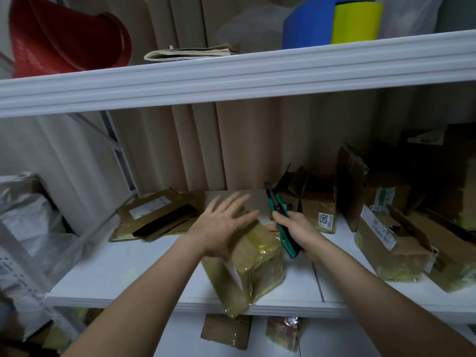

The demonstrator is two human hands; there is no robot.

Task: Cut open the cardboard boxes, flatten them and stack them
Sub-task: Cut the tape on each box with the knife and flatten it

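Observation:
A small cardboard box (253,266) wrapped in yellowish tape sits tilted at the front edge of the white shelf (128,274). My left hand (222,225) is spread, fingers straight, over the box's top left. My right hand (296,233) grips a green utility knife (282,222) just right of the box, its dark tip pointing up and away. A pile of flattened cardboard (154,215) lies at the back left of the shelf.
Opened boxes stand to the right: one labelled 4292 (316,207) and bigger ones (396,243) at the far right. A grey plastic bag (28,228) hangs left. The upper shelf (231,73) carries a red basket, papers, blue and yellow rolls. Two packages lie below.

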